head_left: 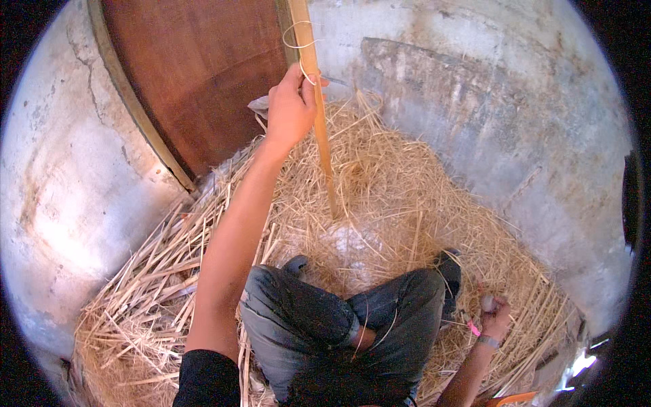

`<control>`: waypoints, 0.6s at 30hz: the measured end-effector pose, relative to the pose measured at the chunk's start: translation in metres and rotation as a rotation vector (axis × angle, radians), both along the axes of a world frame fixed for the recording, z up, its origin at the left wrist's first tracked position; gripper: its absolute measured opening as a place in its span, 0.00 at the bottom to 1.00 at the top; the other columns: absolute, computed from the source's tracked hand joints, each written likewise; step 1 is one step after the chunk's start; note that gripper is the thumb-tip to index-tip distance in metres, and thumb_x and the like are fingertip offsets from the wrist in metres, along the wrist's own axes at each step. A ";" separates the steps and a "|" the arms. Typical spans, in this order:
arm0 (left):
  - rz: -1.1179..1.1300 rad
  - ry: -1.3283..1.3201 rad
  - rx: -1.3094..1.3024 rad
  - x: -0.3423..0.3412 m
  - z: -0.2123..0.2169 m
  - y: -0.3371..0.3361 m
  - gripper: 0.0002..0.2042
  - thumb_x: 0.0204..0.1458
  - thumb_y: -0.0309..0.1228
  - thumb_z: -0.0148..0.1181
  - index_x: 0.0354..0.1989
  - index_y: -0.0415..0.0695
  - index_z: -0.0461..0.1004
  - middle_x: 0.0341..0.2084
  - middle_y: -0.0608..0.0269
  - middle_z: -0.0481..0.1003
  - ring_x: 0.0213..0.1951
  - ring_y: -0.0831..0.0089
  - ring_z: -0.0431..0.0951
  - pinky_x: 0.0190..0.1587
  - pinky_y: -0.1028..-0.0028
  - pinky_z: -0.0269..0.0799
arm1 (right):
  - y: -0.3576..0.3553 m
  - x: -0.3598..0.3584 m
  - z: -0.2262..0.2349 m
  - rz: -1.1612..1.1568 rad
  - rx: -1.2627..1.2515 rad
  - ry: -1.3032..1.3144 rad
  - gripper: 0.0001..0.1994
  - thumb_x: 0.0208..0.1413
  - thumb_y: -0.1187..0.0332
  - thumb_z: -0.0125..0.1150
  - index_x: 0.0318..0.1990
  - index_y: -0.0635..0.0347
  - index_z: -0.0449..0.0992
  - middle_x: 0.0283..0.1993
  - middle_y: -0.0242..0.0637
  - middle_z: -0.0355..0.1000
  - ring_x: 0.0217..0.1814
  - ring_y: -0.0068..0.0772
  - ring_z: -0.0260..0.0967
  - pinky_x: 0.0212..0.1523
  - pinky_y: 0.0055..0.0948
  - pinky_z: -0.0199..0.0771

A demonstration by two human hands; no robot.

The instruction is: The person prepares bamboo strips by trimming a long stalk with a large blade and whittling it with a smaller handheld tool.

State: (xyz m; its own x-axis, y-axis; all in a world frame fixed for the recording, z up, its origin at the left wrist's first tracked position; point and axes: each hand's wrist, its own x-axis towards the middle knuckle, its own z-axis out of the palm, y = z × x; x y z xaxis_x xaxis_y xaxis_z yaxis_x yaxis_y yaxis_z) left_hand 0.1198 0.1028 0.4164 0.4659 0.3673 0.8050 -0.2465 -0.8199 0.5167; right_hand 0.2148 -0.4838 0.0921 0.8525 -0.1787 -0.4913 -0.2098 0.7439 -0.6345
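Note:
With my left arm raised, my left hand (291, 108) is closed around a long flat wooden stick (324, 146). The stick stands nearly upright, its lower end in the straw ahead of my legs. A thin pale strip (298, 46) curls in loops about the stick just above my fingers. Low on the right, my right hand (495, 322) is near the straw, its fingers bent round a small pale, roundish thing (488, 303) whose kind I cannot make out. A band and something pink are at that wrist.
Loose straw (380, 169) covers the floor around my crossed legs (291, 312), with thicker stalks (163, 271) at left. A brown wooden door (203, 81) stands behind, between stained, pale walls (461, 88). An orange edge (515, 399) shows at lower right.

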 end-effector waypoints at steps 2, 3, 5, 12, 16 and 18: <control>-0.004 0.029 -0.086 0.005 0.004 -0.010 0.06 0.64 0.27 0.48 0.44 0.39 0.70 0.30 0.55 0.82 0.31 0.62 0.85 0.35 0.64 0.78 | 0.049 -0.013 0.059 0.068 0.063 -0.079 0.05 0.58 0.70 0.57 0.32 0.60 0.70 0.30 0.35 0.69 0.30 0.33 0.67 0.33 0.37 0.73; -0.013 0.021 -0.083 0.010 0.004 -0.012 0.06 0.64 0.27 0.48 0.44 0.39 0.70 0.30 0.55 0.82 0.31 0.62 0.85 0.35 0.64 0.78 | 0.060 -0.010 0.075 0.059 0.065 -0.087 0.05 0.58 0.70 0.57 0.32 0.60 0.70 0.30 0.35 0.69 0.30 0.33 0.67 0.33 0.37 0.73; 0.003 0.002 -0.004 0.023 0.004 -0.017 0.06 0.63 0.27 0.49 0.41 0.38 0.70 0.30 0.55 0.83 0.32 0.60 0.85 0.35 0.63 0.79 | 0.080 -0.001 0.104 0.221 -0.129 -0.255 0.06 0.61 0.69 0.58 0.41 0.60 0.71 0.29 0.32 0.67 0.26 0.25 0.64 0.26 0.32 0.71; 0.103 0.014 0.079 0.036 -0.003 -0.033 0.04 0.60 0.28 0.52 0.40 0.43 0.71 0.23 0.46 0.77 0.30 0.42 0.78 0.32 0.50 0.71 | 0.216 -0.041 0.299 0.334 -1.021 -1.046 0.25 0.64 0.69 0.55 0.68 0.58 0.61 0.33 0.35 0.77 0.18 0.15 0.63 0.13 0.17 0.61; 0.140 0.090 0.082 0.040 -0.003 -0.045 0.05 0.62 0.27 0.51 0.40 0.41 0.74 0.28 0.51 0.81 0.31 0.51 0.83 0.34 0.60 0.76 | 0.269 -0.053 0.381 0.237 -1.021 -1.412 0.24 0.67 0.67 0.51 0.69 0.56 0.62 0.33 0.34 0.78 0.20 0.14 0.65 0.16 0.15 0.65; 0.151 0.092 0.089 0.036 -0.003 -0.049 0.05 0.62 0.27 0.51 0.40 0.41 0.74 0.28 0.51 0.81 0.31 0.51 0.83 0.34 0.60 0.76 | 0.285 -0.061 0.410 0.239 -0.992 -1.491 0.24 0.67 0.67 0.51 0.70 0.54 0.62 0.33 0.33 0.78 0.20 0.13 0.65 0.17 0.14 0.66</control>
